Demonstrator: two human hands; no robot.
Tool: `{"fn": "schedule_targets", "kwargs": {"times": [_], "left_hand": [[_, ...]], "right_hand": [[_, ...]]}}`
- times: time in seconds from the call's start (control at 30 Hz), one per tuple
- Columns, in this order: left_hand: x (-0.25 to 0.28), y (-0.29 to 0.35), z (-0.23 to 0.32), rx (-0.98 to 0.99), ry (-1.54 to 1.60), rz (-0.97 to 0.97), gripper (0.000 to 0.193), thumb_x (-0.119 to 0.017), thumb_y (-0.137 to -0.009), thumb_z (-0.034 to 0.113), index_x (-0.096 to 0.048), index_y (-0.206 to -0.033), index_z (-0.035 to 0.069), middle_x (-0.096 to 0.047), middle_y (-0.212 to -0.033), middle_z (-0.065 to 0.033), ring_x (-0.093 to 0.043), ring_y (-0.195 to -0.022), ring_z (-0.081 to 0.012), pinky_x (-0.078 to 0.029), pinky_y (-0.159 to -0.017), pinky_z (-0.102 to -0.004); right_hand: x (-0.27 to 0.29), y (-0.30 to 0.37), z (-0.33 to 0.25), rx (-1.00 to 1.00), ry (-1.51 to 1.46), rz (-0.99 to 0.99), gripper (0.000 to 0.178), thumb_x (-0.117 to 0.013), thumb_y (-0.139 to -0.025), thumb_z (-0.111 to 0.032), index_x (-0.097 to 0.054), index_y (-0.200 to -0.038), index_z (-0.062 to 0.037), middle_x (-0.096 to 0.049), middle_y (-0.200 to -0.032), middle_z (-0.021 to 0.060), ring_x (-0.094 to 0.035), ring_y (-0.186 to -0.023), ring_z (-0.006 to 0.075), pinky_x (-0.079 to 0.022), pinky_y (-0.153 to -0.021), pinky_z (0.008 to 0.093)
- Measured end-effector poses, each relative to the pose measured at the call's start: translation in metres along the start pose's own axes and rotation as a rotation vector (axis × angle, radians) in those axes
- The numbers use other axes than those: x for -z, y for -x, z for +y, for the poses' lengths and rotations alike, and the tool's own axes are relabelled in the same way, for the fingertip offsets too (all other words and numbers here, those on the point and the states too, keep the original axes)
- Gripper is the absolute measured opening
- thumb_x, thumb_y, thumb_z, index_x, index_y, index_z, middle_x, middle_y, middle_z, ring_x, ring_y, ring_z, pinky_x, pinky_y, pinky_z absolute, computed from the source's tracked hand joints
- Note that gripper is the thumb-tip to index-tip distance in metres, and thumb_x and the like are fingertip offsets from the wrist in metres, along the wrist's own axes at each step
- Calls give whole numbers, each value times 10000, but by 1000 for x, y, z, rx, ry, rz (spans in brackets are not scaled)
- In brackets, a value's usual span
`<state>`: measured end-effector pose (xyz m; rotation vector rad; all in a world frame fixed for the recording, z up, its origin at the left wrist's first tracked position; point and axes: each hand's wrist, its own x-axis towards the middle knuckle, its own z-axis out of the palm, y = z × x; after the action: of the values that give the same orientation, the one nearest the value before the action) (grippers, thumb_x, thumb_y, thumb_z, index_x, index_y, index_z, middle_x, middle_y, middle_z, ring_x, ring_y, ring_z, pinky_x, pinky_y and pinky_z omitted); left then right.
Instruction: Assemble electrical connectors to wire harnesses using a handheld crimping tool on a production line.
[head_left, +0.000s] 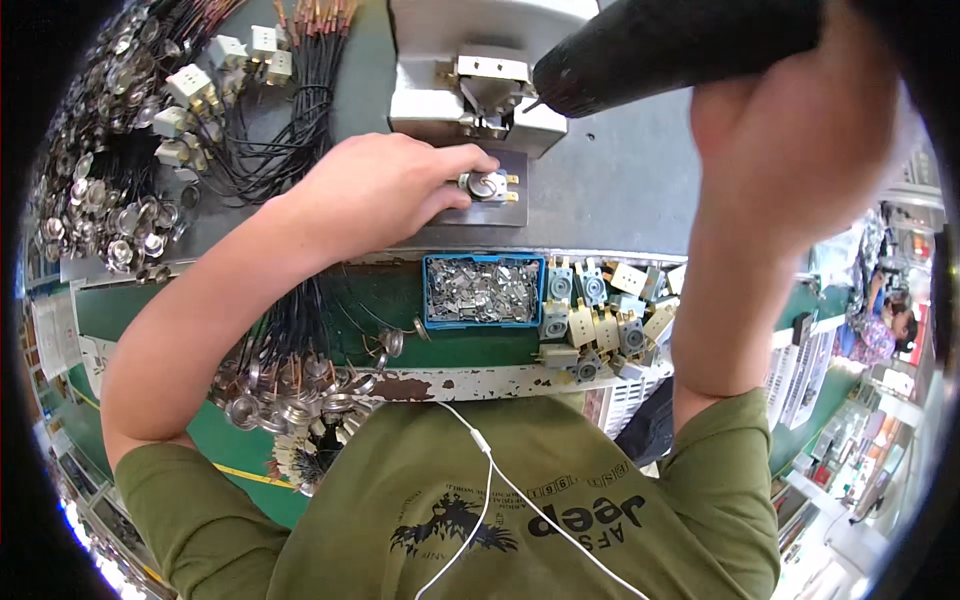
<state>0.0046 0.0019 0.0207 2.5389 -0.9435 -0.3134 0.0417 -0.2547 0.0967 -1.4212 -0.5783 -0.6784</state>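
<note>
My left hand [370,185] reaches across the bench, thumb and forefinger pinching a small switch-like part [484,187]. That part has a round silver disc, a pale body and two brass tabs pointing right. It rests on a flat grey metal plate [513,213]. Raised at the upper right, my right hand [800,130] is wrapped round a black electric screwdriver [660,50]. The tool's thin bit points down and left, above and to the right of the part and apart from it. Just behind the plate stands a metal fixture [493,68] with a white, angled housing.
In front of the plate is a blue tray [427,300] of small metal clips. Several pale block parts [605,325] lie right of it. Black wires [310,130] and silver discs [125,220] crowd the left. Another person [875,335] sits far right.
</note>
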Motion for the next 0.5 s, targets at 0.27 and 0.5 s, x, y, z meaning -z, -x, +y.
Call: {"fn": "schedule_targets", "kwargs": {"times": [0.27,0.5], "left_hand": [[6,-7,7,67,19,-117,362,-652,-984,290,-628,-1323,163,-754,-981,-155,-722,-911,-374,-560,-789,-503],[5,-7,7,75,8,-138,365,-636,-997,293,-614,-1344,182,-744,-971,-153,-715,-913,-376,-561,-780,-492]], "right_hand": [[-77,0,-13,4,-23,27,246,-788,-911,-75,-632,-1068,30,-677,-774,76,-622,-567,141,-486,-528,271],[-87,2,-11,-15,73,108,246,-814,-913,-109,-649,-1045,17,-661,-738,54,-605,-538,124,-459,-500,255]]}}
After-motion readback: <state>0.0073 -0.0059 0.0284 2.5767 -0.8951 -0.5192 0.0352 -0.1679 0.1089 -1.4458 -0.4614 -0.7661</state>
